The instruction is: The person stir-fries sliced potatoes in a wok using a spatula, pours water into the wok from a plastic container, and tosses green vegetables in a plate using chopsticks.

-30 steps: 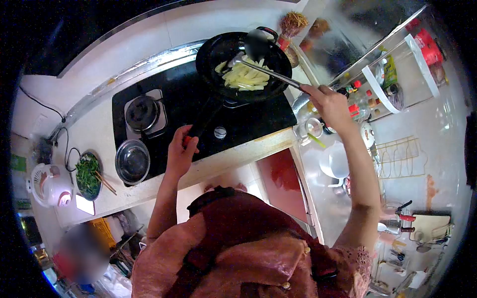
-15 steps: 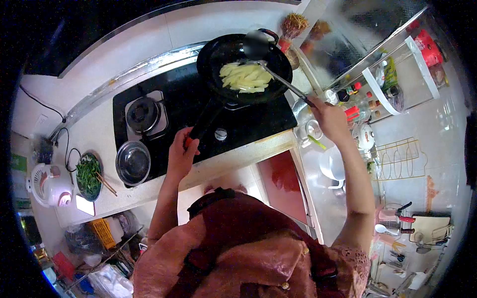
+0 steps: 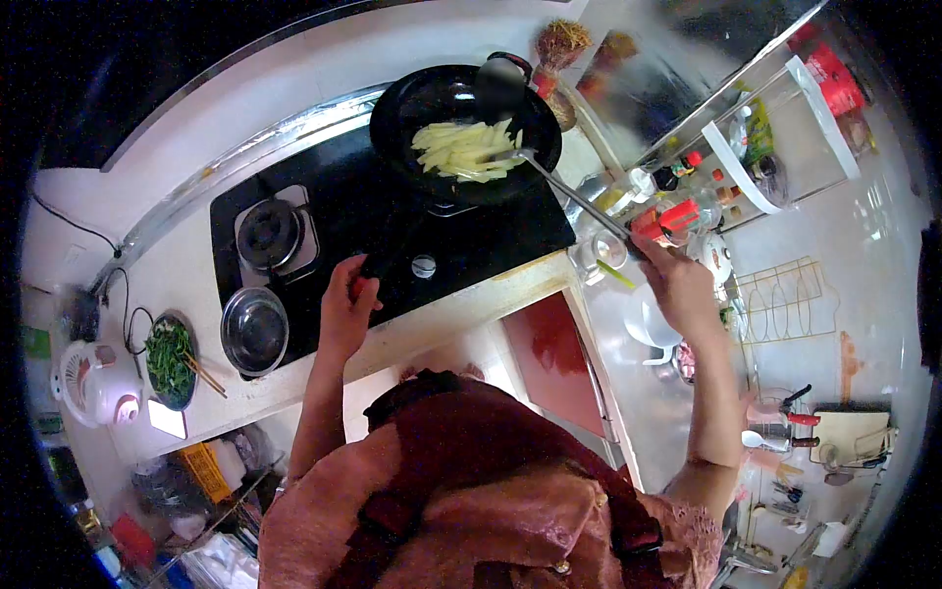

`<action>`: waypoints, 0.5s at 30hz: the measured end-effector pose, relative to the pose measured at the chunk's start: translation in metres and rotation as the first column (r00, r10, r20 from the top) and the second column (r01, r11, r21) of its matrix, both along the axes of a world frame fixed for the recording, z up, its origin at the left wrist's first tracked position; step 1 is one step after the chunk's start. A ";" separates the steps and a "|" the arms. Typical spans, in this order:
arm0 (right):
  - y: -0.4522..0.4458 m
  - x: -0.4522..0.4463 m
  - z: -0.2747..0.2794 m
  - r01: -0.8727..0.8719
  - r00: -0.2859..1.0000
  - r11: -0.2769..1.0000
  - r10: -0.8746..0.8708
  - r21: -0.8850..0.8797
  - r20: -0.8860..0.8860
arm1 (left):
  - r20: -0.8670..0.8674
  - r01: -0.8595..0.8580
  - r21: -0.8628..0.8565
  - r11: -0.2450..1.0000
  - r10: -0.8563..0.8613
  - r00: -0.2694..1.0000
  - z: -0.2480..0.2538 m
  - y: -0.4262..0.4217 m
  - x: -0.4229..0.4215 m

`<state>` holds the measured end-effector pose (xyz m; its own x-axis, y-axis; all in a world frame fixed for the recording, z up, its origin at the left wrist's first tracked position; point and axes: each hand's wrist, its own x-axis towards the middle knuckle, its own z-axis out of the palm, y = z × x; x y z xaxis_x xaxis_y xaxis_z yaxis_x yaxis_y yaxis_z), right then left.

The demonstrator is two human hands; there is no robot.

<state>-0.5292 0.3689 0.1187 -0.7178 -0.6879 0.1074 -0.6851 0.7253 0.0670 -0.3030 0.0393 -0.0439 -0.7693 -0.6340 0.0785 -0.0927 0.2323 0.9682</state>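
A black wok (image 3: 392,147) sits on the right side of the hob, with pale yellow sliced strips of food (image 3: 461,147) heaped in it. My left hand (image 3: 348,302) is closed around the wok's handle near its red end. In my right hand (image 3: 679,285) is the long handle of a metal spatula (image 3: 581,199). Its blade reaches into the wok and touches the right side of the strips. A blurred round patch covers part of the wok's far rim.
Left of the wok are a bare burner (image 3: 270,236), a metal bowl (image 3: 255,332) and a dish of green vegetables (image 3: 171,363) with chopsticks (image 3: 206,375). A straw brush (image 3: 561,44) stands behind the wok. Bottles (image 3: 677,216) and a white pot (image 3: 648,319) are at the right.
My right hand has drawn back toward the lower right, and the spatula blade is lower at the strips' right side. My left hand keeps its hold. The whole view has shifted slightly.
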 end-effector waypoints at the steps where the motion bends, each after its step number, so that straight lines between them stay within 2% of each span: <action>1: -0.002 -0.003 -0.005 0.002 1.000 1.000 -0.002 -0.010 -0.010 | 0.005 0.007 -0.007 1.000 -0.007 1.000 -0.001 -0.001 0.000; 4: -0.004 -0.009 -0.004 -0.039 0.999 0.995 0.039 -0.095 -0.008 | 0.008 0.021 -0.037 0.999 -0.020 1.000 -0.003 -0.005 0.002; 7: 0.001 -0.006 0.005 0.010 1.000 0.993 -0.011 -0.115 -0.007 | -0.013 0.026 -0.061 0.998 -0.026 1.000 -0.004 -0.003 0.003; 10: -0.007 -0.015 -0.019 -0.109 0.986 0.981 0.087 -0.162 -0.141 | -0.020 0.023 -0.053 0.998 -0.024 1.000 -0.006 -0.003 0.003; 12: -0.014 -0.012 -0.024 -0.094 0.994 0.990 0.088 -0.101 -0.065 | -0.021 0.017 0.005 1.000 -0.016 1.000 -0.007 -0.004 0.003; 15: -0.015 0.003 -0.008 -0.062 0.997 0.997 0.064 -0.046 0.038 | -0.010 0.008 -0.010 1.000 -0.008 1.000 -0.004 -0.003 0.002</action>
